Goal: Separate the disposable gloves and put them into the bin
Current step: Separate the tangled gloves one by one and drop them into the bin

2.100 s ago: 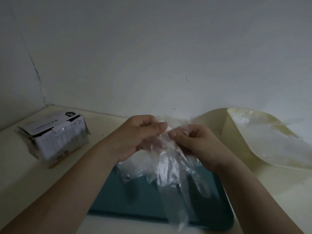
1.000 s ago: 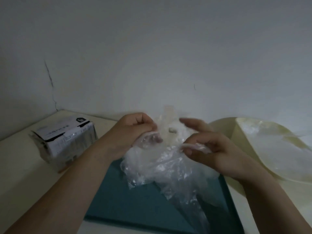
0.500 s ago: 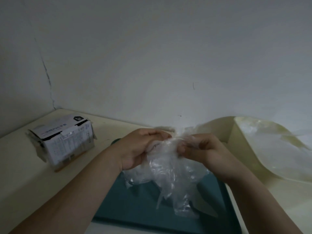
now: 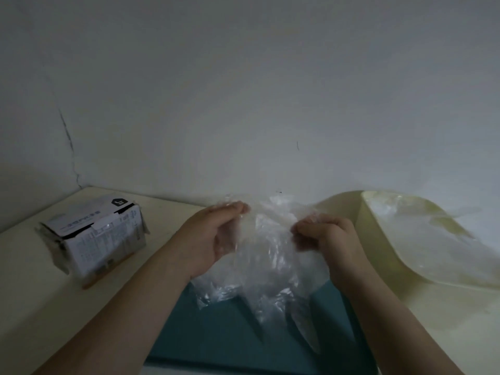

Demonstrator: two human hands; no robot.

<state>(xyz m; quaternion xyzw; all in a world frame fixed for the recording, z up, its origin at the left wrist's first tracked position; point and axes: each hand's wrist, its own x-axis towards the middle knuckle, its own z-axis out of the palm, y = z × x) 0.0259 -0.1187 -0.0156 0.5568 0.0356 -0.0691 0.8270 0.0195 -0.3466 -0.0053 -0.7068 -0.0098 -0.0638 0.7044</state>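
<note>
A bunch of clear disposable gloves (image 4: 266, 263) hangs between both hands above a teal tray (image 4: 224, 339). My left hand (image 4: 213, 236) pinches the bunch's upper left edge. My right hand (image 4: 328, 239) pinches the upper right edge, a short gap away. Glove fingers dangle down toward the tray. A cream bin (image 4: 378, 253) stands at the right, with clear gloves (image 4: 422, 239) lying inside it.
An open white cardboard glove box (image 4: 94, 236) sits on the cream table at the left, near the wall corner. The grey wall runs close behind the hands. The teal tray reaches the bottom edge of the view.
My hands, pressed together on the bunch half a second ago, have drawn apart sideways, spreading the plastic between them. The box and bin have stayed put.
</note>
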